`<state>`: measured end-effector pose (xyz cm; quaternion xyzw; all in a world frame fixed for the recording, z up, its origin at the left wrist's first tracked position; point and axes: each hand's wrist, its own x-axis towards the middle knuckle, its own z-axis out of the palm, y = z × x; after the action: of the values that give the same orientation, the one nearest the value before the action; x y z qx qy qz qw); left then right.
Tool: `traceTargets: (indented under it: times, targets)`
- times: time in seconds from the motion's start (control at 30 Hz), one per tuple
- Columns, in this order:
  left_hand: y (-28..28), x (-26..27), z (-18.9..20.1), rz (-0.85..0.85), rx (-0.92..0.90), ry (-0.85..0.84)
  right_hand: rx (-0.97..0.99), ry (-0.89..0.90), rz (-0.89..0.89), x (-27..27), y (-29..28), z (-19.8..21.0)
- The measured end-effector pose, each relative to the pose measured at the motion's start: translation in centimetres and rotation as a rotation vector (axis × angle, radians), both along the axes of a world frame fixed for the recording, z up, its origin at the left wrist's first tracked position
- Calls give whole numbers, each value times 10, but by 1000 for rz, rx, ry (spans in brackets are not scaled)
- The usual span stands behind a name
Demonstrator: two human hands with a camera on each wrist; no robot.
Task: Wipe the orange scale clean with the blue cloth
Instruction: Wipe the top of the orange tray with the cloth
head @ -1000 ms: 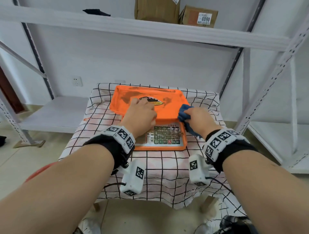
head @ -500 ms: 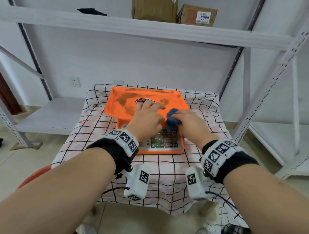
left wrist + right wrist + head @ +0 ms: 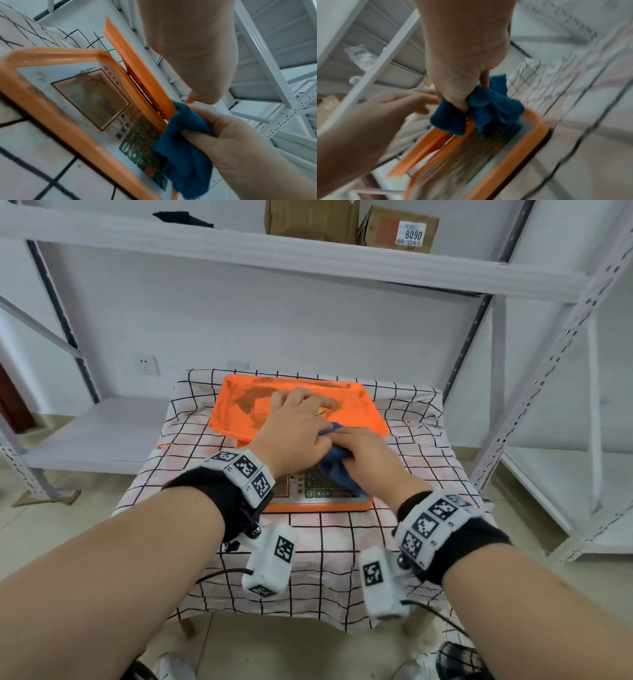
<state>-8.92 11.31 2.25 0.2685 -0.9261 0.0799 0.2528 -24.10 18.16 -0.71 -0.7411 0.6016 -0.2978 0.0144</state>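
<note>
Two hands: left [image 3: 294, 433] flat on orange scale [image 3: 239, 405], right [image 3: 371, 460] clutching blue cloth [image 3: 334, 467]

Head view: from above and in front of the orange scale [image 3: 294, 419], looking forward and down, far enough to take in the checked tablecloth [image 3: 322, 542] and white shelving [image 3: 308, 254] behind. Left wrist view: close, low by the scale's keypad [image 3: 137, 146], facing rightward toward the blue cloth [image 3: 185, 155]. Right wrist view: close above the scale's right front corner, blurred, facing along the hand. Shared by all three: scale, cloth, tablecloth.
</note>
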Motion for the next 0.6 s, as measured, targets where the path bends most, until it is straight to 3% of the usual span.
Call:
traceTargets:
  times: [0.2, 0.3, 0.4, 0.47, 0.6]
  targets:
    - [1, 1, -7, 56, 20, -181, 238, 160, -313, -69, 5, 6]
    - [0, -3, -10, 86, 39, -223, 174, 285, -318, -57, 2, -1]
    - [-4, -7, -7, 101, 36, -176, 153, 267, -306, -43, 6, 6]
    - [-10, -8, -3, 125, 27, -146, 221, 290, -356, -40, 6, 21]
    - [-23, -4, 3, 170, 16, -137, 422, 522, -529, -36, -10, 48]
